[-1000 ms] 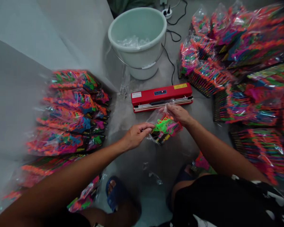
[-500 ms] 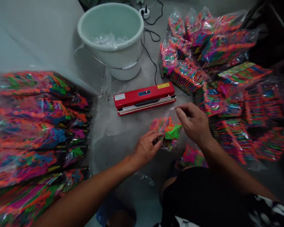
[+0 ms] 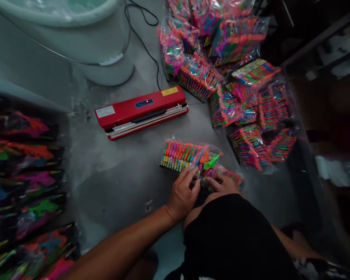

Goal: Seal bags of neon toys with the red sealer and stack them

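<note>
A clear bag of colourful plastic sticks [image 3: 182, 153] lies just in front of my knee, its rows of orange, pink, blue and yellow pieces facing away from me. My left hand [image 3: 184, 192] has its fingers curled onto the bag's near edge. Close beside it, my right hand [image 3: 224, 183] pinches the near right end, below a bright green piece. What exactly lies between the fingertips is partly hidden. Behind the right hand, another colourful bag [image 3: 236, 178] shows in part. A red bag sealer [image 3: 142, 111] with a lit red light sits on the floor beyond.
Filled bags [image 3: 201, 76] are heaped at the back right. More bags [image 3: 37, 179] stand in a row along the left. A white bucket [image 3: 105, 46] with clear plastic inside stands at the back left, and a black cable [image 3: 146, 50] runs to the sealer.
My right hand has come down from above the bag to its near edge, beside my left hand. More of the bag's row now shows. The view has shifted, moving the sealer leftward in it.
</note>
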Demonstrator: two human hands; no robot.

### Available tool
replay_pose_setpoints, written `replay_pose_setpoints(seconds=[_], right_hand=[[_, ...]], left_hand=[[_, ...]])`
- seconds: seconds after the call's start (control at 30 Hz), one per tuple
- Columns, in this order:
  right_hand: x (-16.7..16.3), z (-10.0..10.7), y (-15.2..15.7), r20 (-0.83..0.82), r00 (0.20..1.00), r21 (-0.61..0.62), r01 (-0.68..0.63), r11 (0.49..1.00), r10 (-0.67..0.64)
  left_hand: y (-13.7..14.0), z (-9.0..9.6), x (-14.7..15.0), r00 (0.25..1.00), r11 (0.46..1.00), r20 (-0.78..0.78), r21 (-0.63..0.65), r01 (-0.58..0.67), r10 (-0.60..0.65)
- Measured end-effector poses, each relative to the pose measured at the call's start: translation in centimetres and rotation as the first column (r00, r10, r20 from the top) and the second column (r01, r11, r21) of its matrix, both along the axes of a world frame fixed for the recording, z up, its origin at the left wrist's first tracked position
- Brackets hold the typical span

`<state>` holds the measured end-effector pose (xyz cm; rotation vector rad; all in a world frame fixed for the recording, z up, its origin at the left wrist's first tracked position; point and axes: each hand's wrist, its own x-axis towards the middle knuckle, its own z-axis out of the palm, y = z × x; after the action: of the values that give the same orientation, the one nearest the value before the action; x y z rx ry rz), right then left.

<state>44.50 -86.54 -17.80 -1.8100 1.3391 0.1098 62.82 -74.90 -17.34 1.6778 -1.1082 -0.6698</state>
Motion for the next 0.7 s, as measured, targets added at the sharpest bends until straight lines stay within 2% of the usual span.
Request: replay_pose_setpoints(seconds=[0.1,0.17,0.3,0.33,0.4,0.47,0.57,0.63,0.7], right_hand=[[0.0,-1.2,0.3,0.040,0.982,0.032,0.185,0.982,-0.186],[0.5,-1.6,0.2,0.046,0.979,0.070,0.194,0.978,-0.198],[1.6,-2.5,0.5,0.051,0.971,0.312,0.206,0.927,-0.233],[2.0,-2.8,0.6,0.076,0.963,0.325,0.222,0.919,-0.260],[3.0,-3.3,0.5,0.157,0.948,0.253,0.233,0.939,-0.278],[4.5,-3.6,-0.2,0.263,0.942,0.136,0.178,0.974,-0.209],[7.1,-3.3,-1.9,0.391,0.920,0.038,-0.020,0.999,0.004],[9.2,-2.7,-3.2,0.430,0.891,-0.037,-0.147,0.988,0.149],[11.3,-1.8,-4.2,0.448,0.842,-0.124,-0.276,0.953,0.302]], left_hand=[[0.0,-0.4,-0.2,0.999,0.998,0.027,-0.048,0.047,-0.046],[0.3,-0.6,-0.1,0.995,0.992,0.059,-0.089,0.087,-0.082],[1.5,-1.0,0.2,0.989,0.982,0.102,-0.140,0.125,-0.112],[2.0,-1.1,0.3,0.988,0.981,0.107,-0.143,0.129,-0.115],[3.1,-1.2,0.6,0.983,0.979,0.124,-0.136,0.151,-0.134],[4.2,-1.3,1.1,0.974,0.975,0.154,-0.117,0.187,-0.168],[5.6,-1.4,2.2,0.952,0.965,0.220,-0.102,0.240,-0.214],[6.2,-1.3,3.3,0.929,0.950,0.267,-0.107,0.293,-0.257],[6.7,-1.2,5.0,0.890,0.922,0.327,-0.113,0.369,-0.317]])
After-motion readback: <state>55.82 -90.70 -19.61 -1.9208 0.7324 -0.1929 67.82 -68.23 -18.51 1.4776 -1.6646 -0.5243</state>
